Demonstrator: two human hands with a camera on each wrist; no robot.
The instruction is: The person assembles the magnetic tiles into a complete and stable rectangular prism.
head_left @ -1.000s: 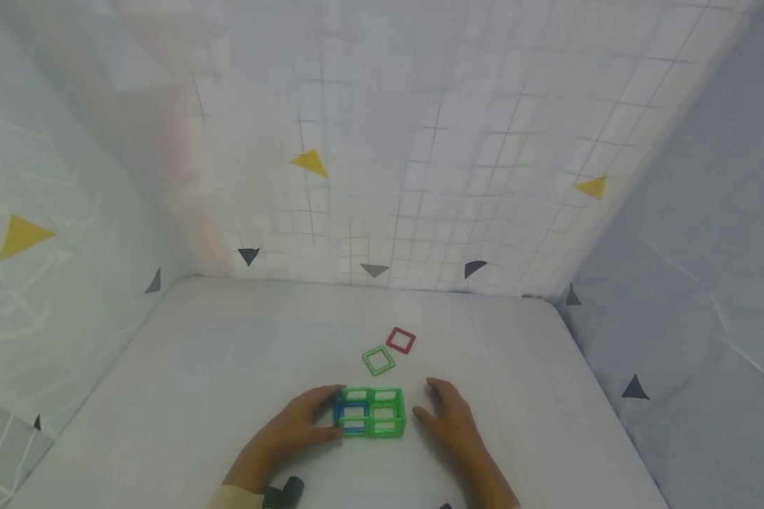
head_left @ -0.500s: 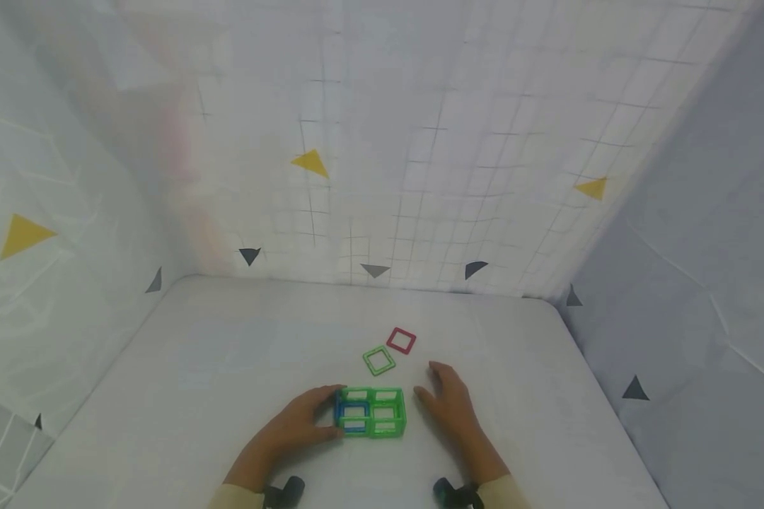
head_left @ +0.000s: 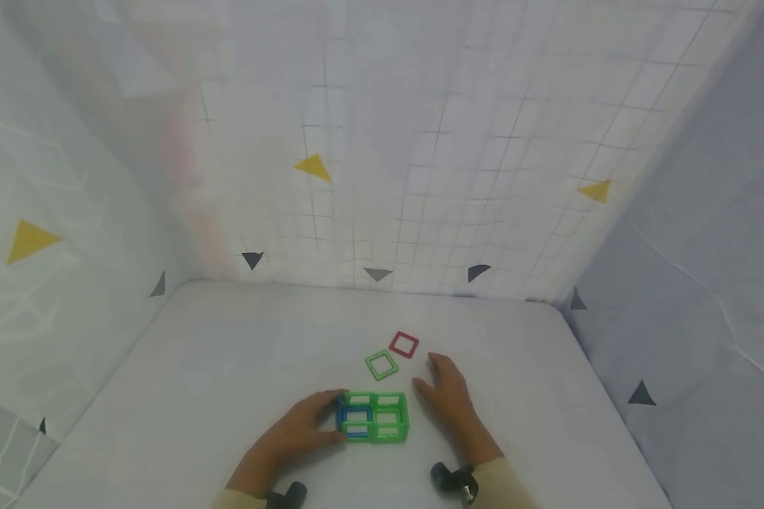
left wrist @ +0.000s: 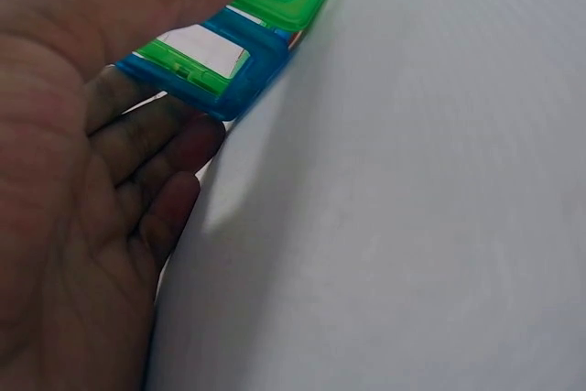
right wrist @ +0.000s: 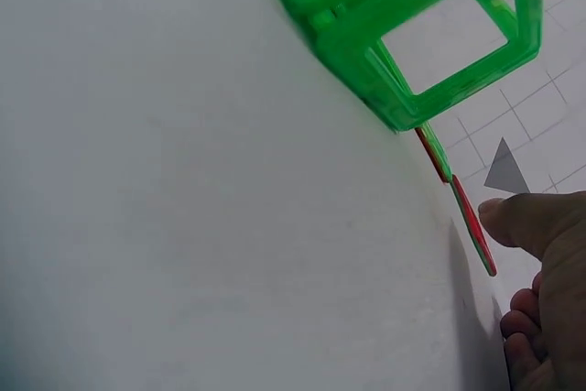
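Observation:
A box-like frame of green magnetic tiles (head_left: 373, 426), with a blue tile (left wrist: 261, 38) at its left end, stands on the white table. My left hand (head_left: 295, 428) holds that left end, thumb at the near side and fingers at the far side. My right hand (head_left: 450, 397) is held apart from the frame, to its right, thumb and fingers spread and nothing between them. Just beyond the frame lies a flat green square tile (head_left: 387, 375). A red square tile (head_left: 400, 353) lies behind it, near the right fingertips.
White table surface (head_left: 261, 339) surrounds the tiles. A pale back wall (head_left: 458, 212) with grid lines and side walls (head_left: 687, 283) enclose the table. Dark wrist cameras (head_left: 446, 477) sit on both wrists.
My right hand has moved away from me, up toward the red tile, with its fingers still spread. The left hand keeps its hold on the tile frame. The view shifts slightly.

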